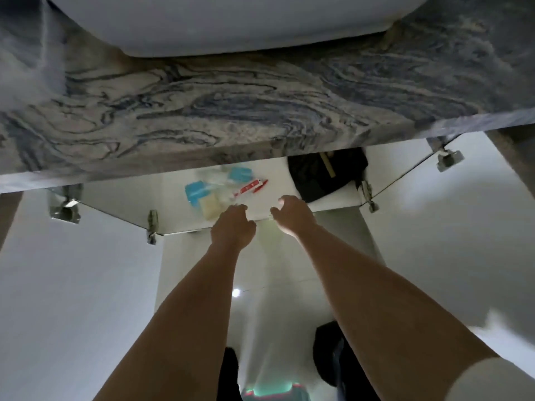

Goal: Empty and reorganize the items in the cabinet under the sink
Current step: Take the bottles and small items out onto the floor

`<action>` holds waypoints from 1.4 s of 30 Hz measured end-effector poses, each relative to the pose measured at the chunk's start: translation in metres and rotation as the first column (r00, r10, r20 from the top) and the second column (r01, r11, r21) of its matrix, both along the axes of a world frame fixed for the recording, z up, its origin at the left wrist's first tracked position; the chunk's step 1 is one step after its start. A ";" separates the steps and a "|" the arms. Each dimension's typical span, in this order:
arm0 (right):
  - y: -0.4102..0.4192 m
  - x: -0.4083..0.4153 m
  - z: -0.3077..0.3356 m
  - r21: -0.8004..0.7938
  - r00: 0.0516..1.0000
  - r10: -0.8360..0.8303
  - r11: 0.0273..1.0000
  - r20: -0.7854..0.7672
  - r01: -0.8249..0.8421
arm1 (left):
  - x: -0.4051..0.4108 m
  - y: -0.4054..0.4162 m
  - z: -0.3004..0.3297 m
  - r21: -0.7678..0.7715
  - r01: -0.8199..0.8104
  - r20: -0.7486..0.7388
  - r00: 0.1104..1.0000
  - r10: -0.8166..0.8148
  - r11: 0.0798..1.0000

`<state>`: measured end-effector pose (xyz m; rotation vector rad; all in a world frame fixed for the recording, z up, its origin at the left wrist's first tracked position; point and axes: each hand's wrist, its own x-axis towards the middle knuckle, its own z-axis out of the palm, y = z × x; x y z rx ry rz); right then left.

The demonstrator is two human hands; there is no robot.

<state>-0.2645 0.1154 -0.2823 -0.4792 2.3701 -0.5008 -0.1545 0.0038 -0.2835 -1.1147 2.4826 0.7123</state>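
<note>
Head view, looking down past a blue-veined marble countertop [231, 111] and a white sink basin [231, 21] into the open cabinet [278, 195] below.

- Cabinet doors: both swung open — left door [72, 285], right door [451, 227], metal hinges showing.
- Cabinet floor, white: two blue-topped packets [195, 192], a pale yellow pad [212, 206] just beside them, a red-and-white tube [251, 186] lying flat, clear wrappers blurred among them.
- Back right of cabinet: a dark bag [321, 175], partly under the countertop edge.
- Left hand [233, 227]: at the cabinet's front edge, fingers curled; whether they pinch anything cannot be told.
- Right hand [291, 214]: just beside the left, fingers loosely curled, thumb apart, nothing visibly held.
- Floor: glossy pale tile [260, 285].
</note>
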 end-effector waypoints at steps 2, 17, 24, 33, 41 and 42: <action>-0.025 -0.003 -0.056 -0.022 0.999 0.020 1.000 -0.025 -0.020 | -0.014 -0.020 -0.053 -0.083 0.038 -0.034 0.999 -0.041 0.996; -0.103 -0.020 -0.275 -0.028 0.825 0.381 0.902 -0.417 -0.430 | -0.063 -0.108 -0.238 -0.631 0.291 0.105 0.950 -0.293 0.719; -0.097 -0.030 -0.282 -0.044 0.767 0.373 0.886 -0.522 -0.461 | -0.074 -0.112 -0.234 -0.596 0.307 0.119 0.948 -0.296 0.742; -0.093 -0.041 -0.276 -0.040 0.798 0.342 0.909 -0.497 -0.415 | -0.080 -0.121 -0.239 -0.604 0.396 0.166 0.912 -0.376 0.692; -0.069 -0.068 -0.268 -0.065 0.916 -0.001 0.997 -0.401 -0.028 | -0.108 -0.097 -0.253 -0.588 0.318 0.039 0.930 -0.367 0.744; -0.066 -0.070 -0.267 -0.080 0.924 -0.049 0.997 -0.379 0.020 | -0.112 -0.092 -0.253 -0.577 0.277 0.011 0.944 -0.331 0.768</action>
